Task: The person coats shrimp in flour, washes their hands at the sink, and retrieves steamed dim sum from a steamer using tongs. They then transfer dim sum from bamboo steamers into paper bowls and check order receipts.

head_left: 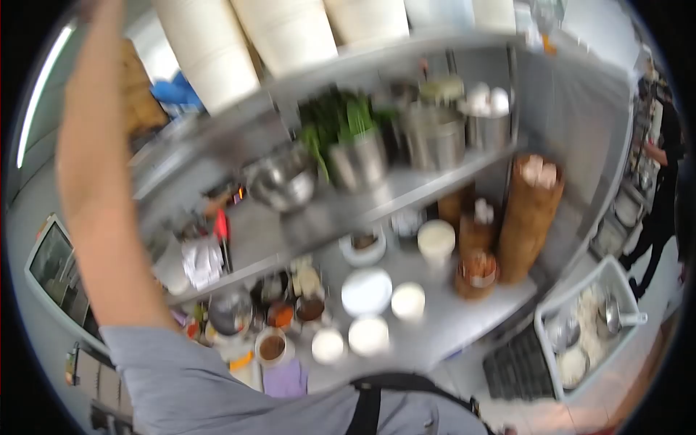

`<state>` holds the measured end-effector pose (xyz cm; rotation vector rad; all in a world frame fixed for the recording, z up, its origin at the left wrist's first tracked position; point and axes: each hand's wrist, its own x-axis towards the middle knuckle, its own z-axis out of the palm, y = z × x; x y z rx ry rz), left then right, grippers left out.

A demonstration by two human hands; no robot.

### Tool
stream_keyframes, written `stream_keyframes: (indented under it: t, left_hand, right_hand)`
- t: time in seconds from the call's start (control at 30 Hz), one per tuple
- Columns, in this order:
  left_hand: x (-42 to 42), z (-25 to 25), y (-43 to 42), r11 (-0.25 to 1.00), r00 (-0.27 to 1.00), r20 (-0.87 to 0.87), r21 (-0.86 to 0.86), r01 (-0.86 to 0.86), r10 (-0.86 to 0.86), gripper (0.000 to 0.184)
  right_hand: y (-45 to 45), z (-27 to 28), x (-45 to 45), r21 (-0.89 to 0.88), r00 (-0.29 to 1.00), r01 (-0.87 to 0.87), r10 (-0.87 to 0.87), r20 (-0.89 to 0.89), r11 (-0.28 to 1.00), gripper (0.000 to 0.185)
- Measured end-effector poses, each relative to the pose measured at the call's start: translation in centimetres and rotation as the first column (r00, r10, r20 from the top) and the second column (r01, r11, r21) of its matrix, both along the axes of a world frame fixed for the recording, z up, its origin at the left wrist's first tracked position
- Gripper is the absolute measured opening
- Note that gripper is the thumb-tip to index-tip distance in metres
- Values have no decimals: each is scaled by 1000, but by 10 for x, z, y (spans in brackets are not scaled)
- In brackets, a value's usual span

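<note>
Left hand seemingly beyond view, grip impossible to tell, stacked tubs (284,32) right of its arm (96,181)

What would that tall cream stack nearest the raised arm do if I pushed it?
The tall cream stack could tip, because it looks narrow for its height. It might slide apart, since faint bands hint at nested pieces, though it's blurry. It would probably bump the next stack, which stands close beside it.
</note>
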<state>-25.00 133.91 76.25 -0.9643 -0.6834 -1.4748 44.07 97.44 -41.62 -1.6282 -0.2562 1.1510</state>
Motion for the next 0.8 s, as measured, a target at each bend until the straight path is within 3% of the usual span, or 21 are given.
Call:
stream_keyframes:
  t: [0.07,0.1,0.13,0.17,0.2,0.27,0.3,0.33,0.37,0.4,0.43,0.5,0.53,0.6,0.7,0.77,0.8]
  left_hand:
    - [29,-68,-42,996,990,-123,-57,63,-70,30]
    - [42,-107,-69,991,982,-155,-103,89,-105,29]
    - [50,-150,-99,982,977,-165,-155,111,-136,29]
    - [56,-194,-132,969,975,-152,-211,129,-163,29]
    - [60,-242,-164,950,975,-124,-277,143,-183,29]
    - [67,-353,-213,868,978,31,-456,198,-207,28]
    - [77,-417,-228,771,953,200,-560,303,-229,29]
    - [89,-486,-234,592,837,492,-609,528,-240,29]
    - [107,-562,-236,344,600,781,-523,780,-173,29]
    - [156,-627,-223,160,920,390,-911,380,36,17]
    - [187,-664,-210,60,873,459,-879,473,-168,17]
    - [202,-766,-199,-6,847,437,-889,457,-302,14]
    - [208,-797,-194,-27,841,445,-887,460,-309,13]
    - [214,-829,-182,-57,858,411,-908,415,-306,12]
    - [208,-838,-173,-78,919,299,-954,289,-255,9]
    - [196,-835,-183,-87,948,244,-969,230,-205,6]
    - [185,-837,-196,-144,959,221,-970,197,-177,9]
  right_hand:
    - [7,15,16,-64,962,140,-151,-228,988,23]
    - [8,10,32,-226,972,100,-144,-188,969,23]
    - [16,29,40,-293,925,86,-186,-332,952,16]
    - [30,70,34,-407,915,19,-181,-362,913,19]
    - [36,86,36,-410,861,-11,-200,-468,912,19]
    - [30,98,40,-437,873,5,-217,-436,899,19]
    - [22,103,44,-440,872,-3,-213,-441,898,17]
    - [12,108,46,-460,876,1,-223,-427,888,16]
    - [4,114,47,-476,884,5,-227,-410,879,15]
    - [0,118,47,-486,890,8,-228,-394,874,15]
    - [-5,118,48,-501,891,-22,-211,-403,865,13]
    - [-15,111,53,-525,895,-76,-174,-411,847,9]
    - [-21,103,61,-464,838,-164,-125,-531,870,7]
    - [-22,113,52,-465,885,-159,-83,-458,871,9]
    - [-30,116,38,-400,901,-226,34,-433,888,14]
    - [-37,134,21,-455,921,-193,1,-389,869,14]
    - [-46,129,19,-435,920,-218,35,-390,873,16]
